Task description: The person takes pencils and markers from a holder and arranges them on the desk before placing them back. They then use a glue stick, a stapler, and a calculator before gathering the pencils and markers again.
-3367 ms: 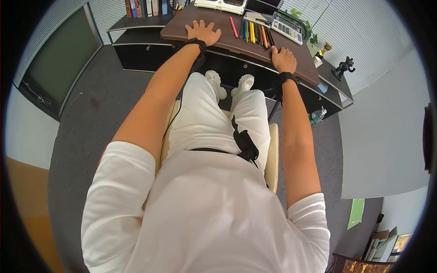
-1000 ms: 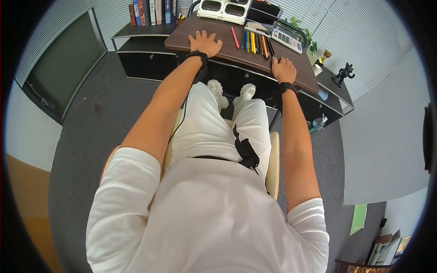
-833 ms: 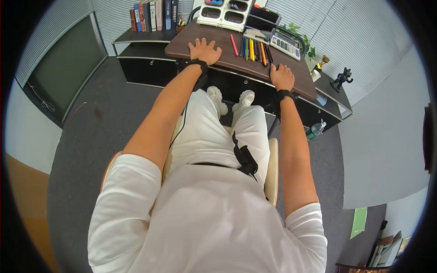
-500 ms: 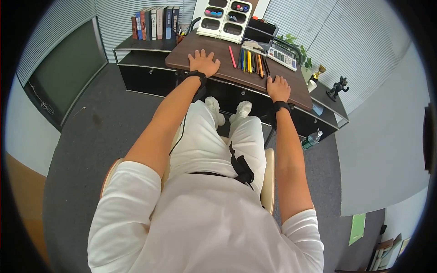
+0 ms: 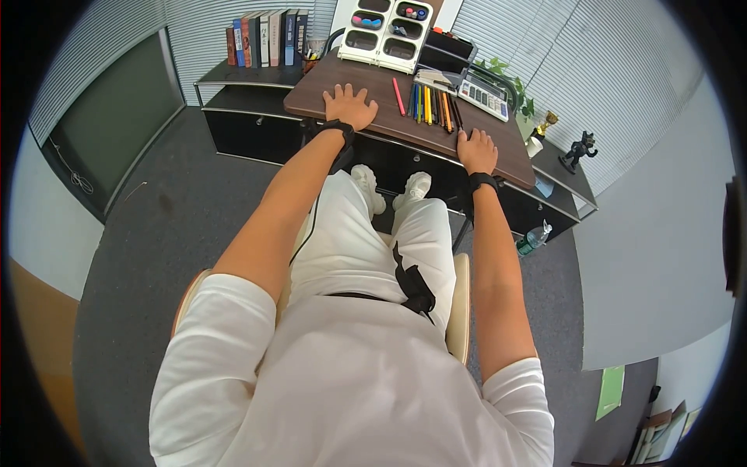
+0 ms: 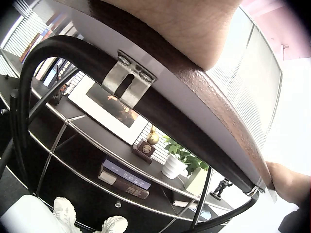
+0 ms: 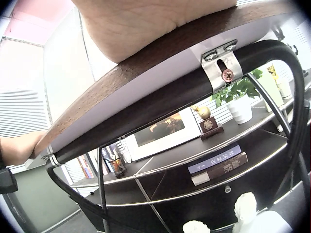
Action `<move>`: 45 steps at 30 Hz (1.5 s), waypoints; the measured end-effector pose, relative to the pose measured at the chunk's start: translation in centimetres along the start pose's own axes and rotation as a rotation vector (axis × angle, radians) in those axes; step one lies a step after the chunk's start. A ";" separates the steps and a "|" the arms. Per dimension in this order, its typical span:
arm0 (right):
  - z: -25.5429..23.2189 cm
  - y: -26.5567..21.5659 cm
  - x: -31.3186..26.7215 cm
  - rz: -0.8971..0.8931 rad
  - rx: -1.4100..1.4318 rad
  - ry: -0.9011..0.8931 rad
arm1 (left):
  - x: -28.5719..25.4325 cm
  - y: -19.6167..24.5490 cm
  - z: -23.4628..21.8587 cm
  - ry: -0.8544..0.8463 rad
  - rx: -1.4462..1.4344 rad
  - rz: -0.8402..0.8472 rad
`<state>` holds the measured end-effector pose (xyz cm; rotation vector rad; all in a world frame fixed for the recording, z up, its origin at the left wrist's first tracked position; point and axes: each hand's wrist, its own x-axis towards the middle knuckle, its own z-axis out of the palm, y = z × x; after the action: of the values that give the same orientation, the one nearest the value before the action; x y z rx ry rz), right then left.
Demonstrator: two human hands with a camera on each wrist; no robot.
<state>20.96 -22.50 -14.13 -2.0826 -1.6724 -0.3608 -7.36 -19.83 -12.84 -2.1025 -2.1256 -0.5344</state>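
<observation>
My left hand (image 5: 350, 107) lies palm down with spread fingers on the front left part of the dark brown tabletop (image 5: 395, 130). Farther right, my right hand (image 5: 478, 152) rests flat near the front edge, fingers extended. Both hands hold nothing. A row of coloured pens (image 5: 430, 107) lies between and beyond them, its black end pen close to the right fingertips. A pink pen (image 5: 398, 96) lies apart, left of the row. In the wrist views, the heel of the left hand (image 6: 187, 29) and that of the right hand (image 7: 141, 29) rest at the table edge; the fingers are hidden there.
Behind the pens are a white compartment organiser (image 5: 387, 35) and a calculator (image 5: 484, 98). Books (image 5: 267, 40) stand on the left shelf. At right are a small trophy (image 5: 546, 123), a black figurine (image 5: 578, 152) and a bottle (image 5: 534, 238). A metal bracket (image 6: 130, 80) sits under the tabletop.
The head view has tilted up, so the desk appears lower and more of the organiser shows. Both hands stay flat on the tabletop, and the pens lie as before.
</observation>
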 end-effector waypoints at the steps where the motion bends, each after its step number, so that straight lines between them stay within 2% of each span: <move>1: -0.1 0.0 0.0 0.001 0.002 0.001 | 0.0 0.0 0.0 0.002 -0.003 0.000; 45: 0.1 0.0 -0.2 -0.007 -0.003 0.044 | 0.0 -0.1 0.1 0.033 -0.011 0.006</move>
<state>20.91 -22.59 -14.29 -2.0566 -1.6553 -0.4083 -7.42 -19.83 -12.98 -2.0899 -2.1025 -0.5770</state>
